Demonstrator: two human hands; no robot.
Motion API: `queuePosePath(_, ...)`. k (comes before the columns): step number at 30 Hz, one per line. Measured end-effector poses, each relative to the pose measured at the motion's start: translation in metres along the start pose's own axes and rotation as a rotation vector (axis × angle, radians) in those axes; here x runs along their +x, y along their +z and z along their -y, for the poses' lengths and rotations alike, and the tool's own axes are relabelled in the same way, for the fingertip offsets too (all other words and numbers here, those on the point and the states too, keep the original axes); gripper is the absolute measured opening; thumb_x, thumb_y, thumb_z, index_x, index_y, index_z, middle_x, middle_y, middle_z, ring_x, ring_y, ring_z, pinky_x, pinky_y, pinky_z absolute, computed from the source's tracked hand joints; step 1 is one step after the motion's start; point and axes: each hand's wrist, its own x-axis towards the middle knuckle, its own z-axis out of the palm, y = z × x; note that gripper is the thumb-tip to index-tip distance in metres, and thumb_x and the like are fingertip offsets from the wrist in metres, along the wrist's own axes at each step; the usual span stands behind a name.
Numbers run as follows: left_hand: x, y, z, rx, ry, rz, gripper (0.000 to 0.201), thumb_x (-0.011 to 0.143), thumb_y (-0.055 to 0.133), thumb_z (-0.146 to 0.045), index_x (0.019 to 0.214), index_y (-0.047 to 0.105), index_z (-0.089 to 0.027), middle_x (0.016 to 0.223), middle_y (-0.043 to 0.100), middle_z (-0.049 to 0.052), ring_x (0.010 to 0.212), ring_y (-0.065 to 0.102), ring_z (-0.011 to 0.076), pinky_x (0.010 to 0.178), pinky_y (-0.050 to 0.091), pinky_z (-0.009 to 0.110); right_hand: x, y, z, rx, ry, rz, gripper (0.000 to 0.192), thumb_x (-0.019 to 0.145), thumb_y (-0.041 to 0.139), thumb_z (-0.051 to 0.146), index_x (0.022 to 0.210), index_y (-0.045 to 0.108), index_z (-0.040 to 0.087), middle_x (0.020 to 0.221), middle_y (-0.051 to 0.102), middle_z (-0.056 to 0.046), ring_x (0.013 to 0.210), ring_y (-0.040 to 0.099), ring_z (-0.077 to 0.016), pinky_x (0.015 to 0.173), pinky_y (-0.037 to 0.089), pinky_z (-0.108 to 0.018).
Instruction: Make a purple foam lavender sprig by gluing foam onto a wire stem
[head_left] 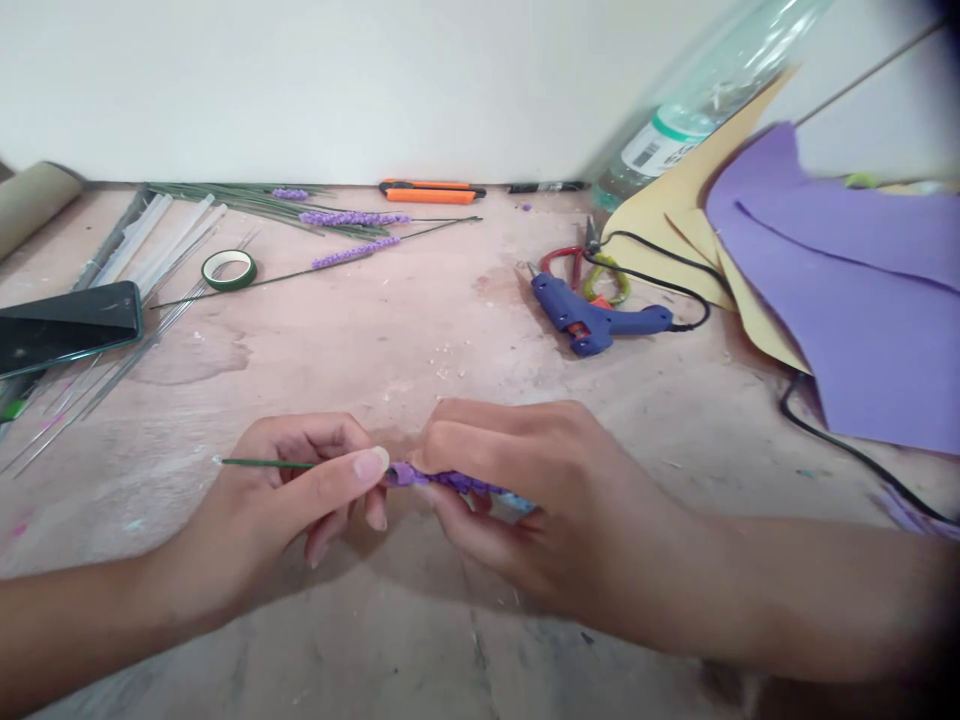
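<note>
Nearest the camera, both hands meet low over the wooden table (465, 330), w/ one small flower stem between them. The left hand (292, 490) is curled narrow, thumb and fingers pinched on a thin green wire (262, 463) whose bare end sticks out to the left. The right hand (517, 490) is closed around the purple foam strip (450, 482) that is wound on the same wire, fingers tucked under it, so the purple bit sits right between the two hands, just above the table. It looks like the purple part is only partly wound: some purple shows, lots of green wire is bare, but the right hand hides the far end, so I can't tell how much is left. Farther back on the right lies a blue glue gun (592, 320) w/ its black cord, red and green scissors (585, 270) just behind it, and purple foam sheets (847, 290) on yellow ones. On the left sit a dark phone (67, 325), a roll of green tape (229, 269) and clear glue sticks (150, 240). Near the back wall lie about 3 done purple flower stems (352, 225) beside green wires, plus an orange cutter (431, 190) and a clear bottle (697, 110). So a few are done, and this one is mid-way.
</note>
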Motion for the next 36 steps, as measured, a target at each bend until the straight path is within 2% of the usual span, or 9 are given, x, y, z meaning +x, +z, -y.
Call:
queuePosePath(5, -0.001, 0.004, -0.006, -0.026, -0.020, 0.000, 0.022, 0.083, 0.078, -0.039, 0.076, 0.076, -0.018, 0.065, 0.067, -0.001, 0.046, 0.041, 0.0033, 0.045, 0.033, 0.015, -0.009, 0.003, -0.001, -0.207, -0.036, -0.040, 0.013, 0.096, 0.056, 0.011, 0.087, 0.057, 0.021, 0.079, 0.062, 0.004, 0.061, 0.053, -0.0094, 0.054, 0.032, -0.027)
queuePosePath(9, -0.002, 0.010, -0.007, -0.070, 0.013, -0.029, 0.005, 0.078, 0.083, -0.022, 0.080, 0.078, -0.020, 0.065, 0.067, -0.004, 0.053, 0.048, 0.0042, 0.050, 0.040, 0.012, -0.013, 0.003, -0.001, -0.271, -0.091, -0.052, 0.014, 0.096, 0.054, 0.010, 0.088, 0.054, 0.022, 0.084, 0.065, 0.003, 0.060, 0.053, -0.0097, 0.053, 0.031, -0.029)
queuePosePath(12, -0.001, 0.014, -0.004, -0.095, -0.007, -0.053, 0.010, 0.073, 0.085, -0.013, 0.076, 0.077, -0.019, 0.065, 0.068, -0.004, 0.058, 0.054, 0.0056, 0.054, 0.042, 0.012, -0.014, 0.004, -0.001, -0.306, -0.144, -0.049, 0.017, 0.095, 0.049, 0.007, 0.086, 0.053, 0.021, 0.083, 0.065, 0.002, 0.058, 0.050, -0.0095, 0.052, 0.030, -0.029)
queuePosePath(15, 0.002, 0.017, -0.001, -0.123, -0.050, -0.076, 0.014, 0.070, 0.086, -0.012, 0.076, 0.075, -0.018, 0.069, 0.071, -0.003, 0.062, 0.058, 0.0080, 0.056, 0.044, 0.014, -0.015, 0.006, 0.000, -0.355, -0.171, -0.040, 0.018, 0.094, 0.045, 0.007, 0.085, 0.053, 0.021, 0.073, 0.059, 0.003, 0.051, 0.043, -0.0101, 0.049, 0.027, -0.030)
queuePosePath(17, 0.003, 0.017, 0.001, -0.094, -0.046, -0.110, 0.014, 0.069, 0.086, -0.014, 0.074, 0.073, -0.017, 0.070, 0.071, -0.002, 0.063, 0.059, 0.0095, 0.056, 0.044, 0.015, -0.015, 0.009, -0.001, -0.361, -0.165, -0.045, 0.016, 0.094, 0.046, 0.009, 0.089, 0.054, 0.021, 0.073, 0.061, 0.003, 0.052, 0.045, -0.0107, 0.049, 0.028, -0.030)
queuePosePath(20, 0.003, 0.017, 0.002, 0.004, -0.011, -0.148, 0.015, 0.071, 0.086, -0.022, 0.073, 0.072, -0.016, 0.067, 0.069, 0.000, 0.063, 0.059, 0.0120, 0.055, 0.044, 0.019, -0.014, 0.011, -0.002, -0.310, -0.115, -0.056, 0.007, 0.096, 0.052, 0.015, 0.092, 0.055, 0.021, 0.078, 0.066, 0.001, 0.057, 0.054, -0.0116, 0.051, 0.033, -0.029)
queuePosePath(23, 0.002, 0.016, 0.003, 0.062, 0.032, -0.159, 0.016, 0.074, 0.083, -0.027, 0.074, 0.072, -0.016, 0.068, 0.070, 0.002, 0.064, 0.060, 0.0142, 0.056, 0.046, 0.022, -0.009, 0.009, -0.001, -0.187, -0.006, -0.045, 0.004, 0.094, 0.060, 0.020, 0.092, 0.056, 0.020, 0.080, 0.068, 0.001, 0.060, 0.060, -0.0116, 0.053, 0.038, -0.027)
queuePosePath(30, -0.002, 0.016, 0.000, 0.236, 0.187, -0.273, 0.019, 0.072, 0.082, -0.024, 0.065, 0.066, -0.016, 0.056, 0.054, -0.003, 0.052, 0.047, 0.0086, 0.045, 0.036, 0.018, -0.005, 0.010, 0.002, 0.071, 0.010, -0.091, 0.006, 0.096, 0.059, 0.017, 0.101, 0.062, 0.020, 0.083, 0.074, 0.000, 0.069, 0.068, -0.0122, 0.062, 0.047, -0.024)
queuePosePath(36, -0.004, 0.017, -0.004, 0.262, 0.288, -0.250, 0.023, 0.073, 0.075, -0.022, 0.060, 0.056, -0.018, 0.051, 0.050, -0.005, 0.047, 0.046, 0.0071, 0.043, 0.034, 0.018, -0.005, 0.010, 0.005, 0.229, 0.068, -0.086, 0.008, 0.094, 0.064, 0.015, 0.099, 0.065, 0.021, 0.083, 0.076, 0.002, 0.060, 0.064, -0.0085, 0.055, 0.045, -0.022)
